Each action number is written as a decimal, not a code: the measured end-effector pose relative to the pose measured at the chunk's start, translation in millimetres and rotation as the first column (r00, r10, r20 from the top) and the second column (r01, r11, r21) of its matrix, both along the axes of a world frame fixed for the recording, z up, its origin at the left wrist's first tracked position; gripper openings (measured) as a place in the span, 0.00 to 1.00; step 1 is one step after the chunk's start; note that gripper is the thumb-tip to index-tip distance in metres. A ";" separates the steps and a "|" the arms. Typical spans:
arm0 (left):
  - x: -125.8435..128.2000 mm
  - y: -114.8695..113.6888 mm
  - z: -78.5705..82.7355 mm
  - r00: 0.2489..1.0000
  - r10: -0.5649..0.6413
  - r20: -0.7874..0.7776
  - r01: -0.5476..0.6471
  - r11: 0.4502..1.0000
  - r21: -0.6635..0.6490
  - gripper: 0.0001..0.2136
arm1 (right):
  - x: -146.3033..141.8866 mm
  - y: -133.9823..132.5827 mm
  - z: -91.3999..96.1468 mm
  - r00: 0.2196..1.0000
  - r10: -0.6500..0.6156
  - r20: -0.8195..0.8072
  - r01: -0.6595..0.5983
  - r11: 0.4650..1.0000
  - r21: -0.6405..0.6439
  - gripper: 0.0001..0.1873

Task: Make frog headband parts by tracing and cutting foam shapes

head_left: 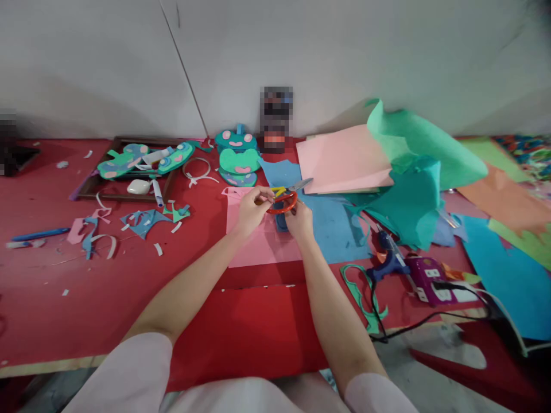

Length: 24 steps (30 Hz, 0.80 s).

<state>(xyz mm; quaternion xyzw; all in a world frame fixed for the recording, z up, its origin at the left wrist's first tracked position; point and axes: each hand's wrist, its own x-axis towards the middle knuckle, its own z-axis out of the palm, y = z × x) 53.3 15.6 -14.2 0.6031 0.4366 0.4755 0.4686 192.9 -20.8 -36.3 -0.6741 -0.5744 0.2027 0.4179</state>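
Scissors point(300, 184) with a yellow and orange-red handle are between my hands, blades pointing right and away from me. My left hand point(253, 209) is closed, its fingers pinching the handle. Just right of it, my right hand point(300, 221) is closed beside the orange-red loop, with its fingertips on a small dark blue piece point(282, 222); my fingers partly hide that piece. Below my hands lie a pink felt sheet point(245, 246) and a blue felt sheet point(336, 229) on the red table.
Felt frog-face pieces point(239, 162) stand behind my hands; more lie on a dark tray point(92, 186). Felt scraps point(146, 222) are scattered left. At right are pale pink sheets point(340, 158), green felt point(430, 143), a blue glue gun point(390, 261), a purple box point(430, 278) and cables.
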 end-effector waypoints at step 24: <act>9.3 -18.4 -15.2 0.955 -0.226 -0.191 0.271 0.927 0.260 0.20 | -7.7 0.2 5.2 0.762 -0.051 -0.645 0.121 0.990 0.065 0.17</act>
